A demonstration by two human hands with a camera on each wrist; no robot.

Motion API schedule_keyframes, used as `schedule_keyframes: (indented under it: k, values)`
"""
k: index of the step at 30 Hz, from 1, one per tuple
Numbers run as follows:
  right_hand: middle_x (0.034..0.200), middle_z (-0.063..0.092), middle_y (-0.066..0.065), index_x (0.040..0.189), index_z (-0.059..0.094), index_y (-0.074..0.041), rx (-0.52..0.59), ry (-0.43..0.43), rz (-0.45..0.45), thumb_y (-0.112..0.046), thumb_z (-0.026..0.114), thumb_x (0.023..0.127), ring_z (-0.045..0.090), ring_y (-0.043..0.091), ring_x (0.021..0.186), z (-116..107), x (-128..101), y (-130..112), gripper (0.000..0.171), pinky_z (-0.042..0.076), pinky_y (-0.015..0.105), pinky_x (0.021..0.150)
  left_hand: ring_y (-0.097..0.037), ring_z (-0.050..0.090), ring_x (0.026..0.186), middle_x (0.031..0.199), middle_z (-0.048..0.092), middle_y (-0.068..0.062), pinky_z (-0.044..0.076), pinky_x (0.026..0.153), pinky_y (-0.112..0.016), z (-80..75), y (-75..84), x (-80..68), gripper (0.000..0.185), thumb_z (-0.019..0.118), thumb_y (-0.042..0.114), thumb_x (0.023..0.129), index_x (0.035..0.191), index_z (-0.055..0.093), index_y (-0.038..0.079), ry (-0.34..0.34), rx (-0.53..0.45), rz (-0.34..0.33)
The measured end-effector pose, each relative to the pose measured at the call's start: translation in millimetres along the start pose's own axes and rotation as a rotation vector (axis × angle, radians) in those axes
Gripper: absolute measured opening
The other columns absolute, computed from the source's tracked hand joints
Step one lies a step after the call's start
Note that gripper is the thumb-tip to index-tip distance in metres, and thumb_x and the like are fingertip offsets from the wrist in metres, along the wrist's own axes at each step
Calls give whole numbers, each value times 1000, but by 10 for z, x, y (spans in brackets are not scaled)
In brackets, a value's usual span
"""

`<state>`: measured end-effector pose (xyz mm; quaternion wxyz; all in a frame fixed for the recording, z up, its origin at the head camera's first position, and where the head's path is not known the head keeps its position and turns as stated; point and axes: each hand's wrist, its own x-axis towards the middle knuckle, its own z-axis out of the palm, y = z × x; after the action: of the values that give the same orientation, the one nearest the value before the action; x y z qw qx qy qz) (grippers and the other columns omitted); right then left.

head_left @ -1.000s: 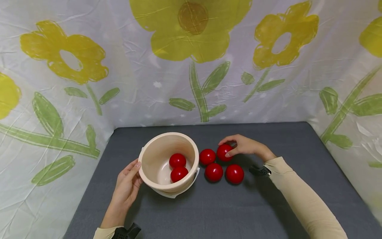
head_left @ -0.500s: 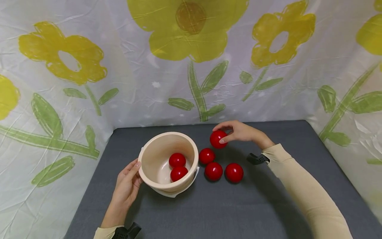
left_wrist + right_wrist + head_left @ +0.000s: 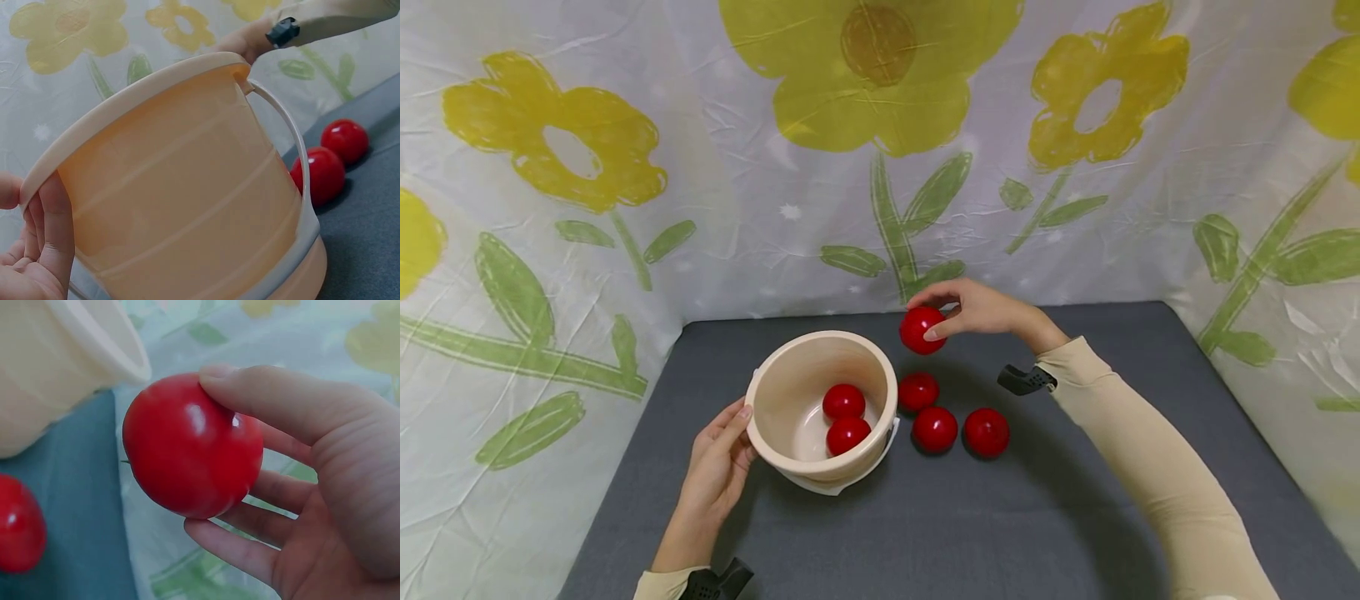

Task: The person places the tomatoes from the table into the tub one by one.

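Observation:
My left hand (image 3: 713,471) grips the left rim of a cream plastic bucket (image 3: 786,387), thumb over the edge and fingers against the outer wall. The bucket tips slightly towards me, and two red tomatoes (image 3: 844,402) lie inside it. My right hand (image 3: 988,312) pinches another tomato (image 3: 917,332) between thumb and fingers, held up beyond the bucket's right rim. A small green tip shows on that tomato (image 3: 181,447) in the right wrist view. Three more tomatoes (image 3: 935,430) rest on the table just right of the bucket. In the left wrist view the bucket hides the held tomato.
A dark grey cloth covers the table (image 3: 880,550). Behind it hangs a pale curtain (image 3: 737,208) printed with yellow flowers. The bucket's white handle (image 3: 891,442) hangs down its right side, facing the loose tomatoes.
My right hand has lifted a tomato off the table and carried it up and left towards the bucket. My left hand and the bucket have stayed put.

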<state>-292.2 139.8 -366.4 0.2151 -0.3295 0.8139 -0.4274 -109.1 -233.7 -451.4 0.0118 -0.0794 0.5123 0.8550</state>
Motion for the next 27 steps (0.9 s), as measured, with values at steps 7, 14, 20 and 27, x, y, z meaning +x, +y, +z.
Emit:
schedule_keyframes:
  k: [7, 14, 20, 27]
  values:
    - [137, 60, 8, 135, 58, -11, 20, -16, -44, -16, 76, 86, 57, 24, 118, 45, 141, -232, 52, 58, 34, 92, -4, 68, 85, 104, 71, 2, 60, 72, -18, 10, 5, -6, 16, 51, 14, 103, 112, 64, 16, 17, 19, -8]
    - [135, 61, 7, 134, 60, -12, -8, -47, -103, -17, 76, 86, 59, 22, 117, 130, 297, -444, 50, 58, 34, 94, -4, 67, 84, 105, 71, 2, 60, 71, -18, 20, 11, -12, 16, 51, 14, 103, 113, 63, 17, 24, 34, -14]
    - [133, 63, 6, 133, 60, -10, -12, -96, -173, -15, 76, 86, 59, 20, 117, 228, 444, -583, 50, 58, 33, 94, -4, 67, 82, 103, 71, 2, 59, 69, -17, 26, 6, -12, 16, 51, 15, 103, 114, 62, 16, 23, 32, -11]
    - [126, 65, 2, 130, 62, -13, -15, -151, -230, -18, 76, 86, 60, 16, 113, 384, 639, -730, 46, 58, 30, 92, -5, 67, 83, 104, 70, 1, 60, 71, -18, 25, 3, -17, 17, 51, 14, 103, 114, 63, 15, 15, 29, 3]
